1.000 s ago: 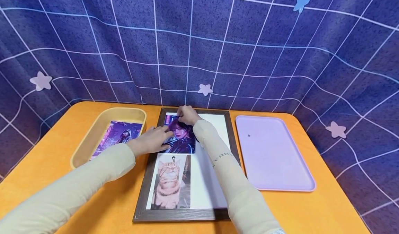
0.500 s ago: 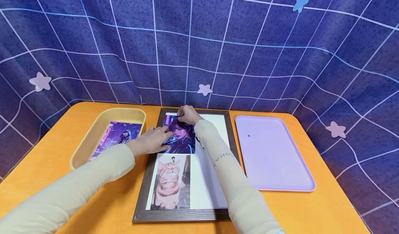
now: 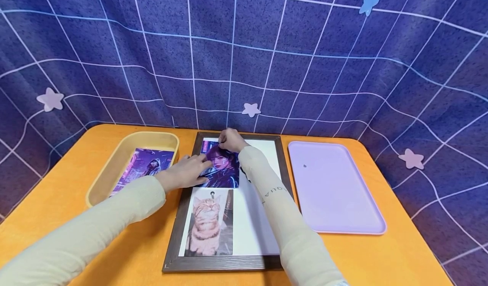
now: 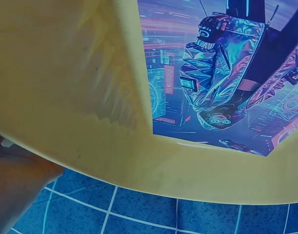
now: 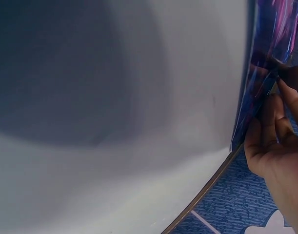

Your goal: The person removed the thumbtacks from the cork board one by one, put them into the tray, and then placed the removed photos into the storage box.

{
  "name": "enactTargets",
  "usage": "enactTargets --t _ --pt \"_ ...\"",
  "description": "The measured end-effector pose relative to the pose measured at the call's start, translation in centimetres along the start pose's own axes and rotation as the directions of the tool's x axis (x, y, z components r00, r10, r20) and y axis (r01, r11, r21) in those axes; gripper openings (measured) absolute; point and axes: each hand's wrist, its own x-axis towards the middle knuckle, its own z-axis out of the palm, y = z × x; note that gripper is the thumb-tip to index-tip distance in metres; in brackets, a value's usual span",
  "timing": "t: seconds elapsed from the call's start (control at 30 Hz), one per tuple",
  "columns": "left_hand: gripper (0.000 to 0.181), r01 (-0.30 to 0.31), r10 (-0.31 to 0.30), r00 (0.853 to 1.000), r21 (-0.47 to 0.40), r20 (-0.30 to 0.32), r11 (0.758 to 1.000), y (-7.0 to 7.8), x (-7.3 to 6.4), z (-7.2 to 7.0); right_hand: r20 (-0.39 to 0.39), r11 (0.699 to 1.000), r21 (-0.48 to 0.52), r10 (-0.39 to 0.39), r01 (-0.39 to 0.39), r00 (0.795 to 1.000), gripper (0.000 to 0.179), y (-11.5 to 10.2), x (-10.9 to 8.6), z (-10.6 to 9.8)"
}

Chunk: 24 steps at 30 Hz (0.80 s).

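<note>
Orange worktop (image 3: 404, 252); blue gridded cloth (image 3: 305, 78) with stars rises behind and at both sides. We have a dark frame (image 3: 286, 167) mid-worktop: portrait print (image 3: 223, 178) upper left on white backing (image 3: 259, 231), cat print (image 3: 206, 231) below it.

Narrow gaps to the yellow bin (image 3: 114, 159) on the left and lilac tray (image 3: 335, 192) on the right. Bare backing fills the frame's right half, but the right sleeve (image 3: 274, 201) crosses it.

Left hand (image 3: 187, 171): loose grip, fingers resting on the portrait's left side. Right hand (image 3: 231, 140): grip looks narrow at its top edge; we can't tell whether it's holding anything.

Left wrist view gives us jacket detail on the bin's print (image 4: 222, 63), too small from the head.
</note>
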Motion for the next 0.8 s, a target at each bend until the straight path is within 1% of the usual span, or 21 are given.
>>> enactTargets --t 0.17,0.33,0.53,0.67,0.8 --pt "0.046 0.003 -0.003 1.000 -0.003 0.005 1.000 0.07 -0.05 -0.13 -0.003 0.999 -0.037 -0.008 0.008 1.000 0.009 -0.02 0.06 0.04" --pt "0.047 0.007 -0.007 1.000 -0.009 0.010 1.000 0.14 -0.13 -0.24 0.001 0.999 -0.048 -0.009 0.009 1.000 0.008 0.00 0.10 0.07" --pt "0.047 0.007 -0.007 1.000 -0.008 0.011 1.000 0.16 -0.13 -0.30 -0.010 1.000 0.001 0.004 -0.004 1.000 0.009 0.10 -0.02 -0.07" --pt "0.049 0.014 -0.014 1.000 -0.009 0.019 1.000 0.14 -0.04 -0.29 -0.006 0.999 0.034 0.022 -0.022 1.000 0.009 0.11 -0.12 -0.17" --pt "0.050 0.022 -0.022 0.999 -0.012 0.032 1.000 0.13 0.01 -0.32 0.001 0.998 0.055 0.024 -0.024 1.000 0.009 0.11 -0.17 -0.22"
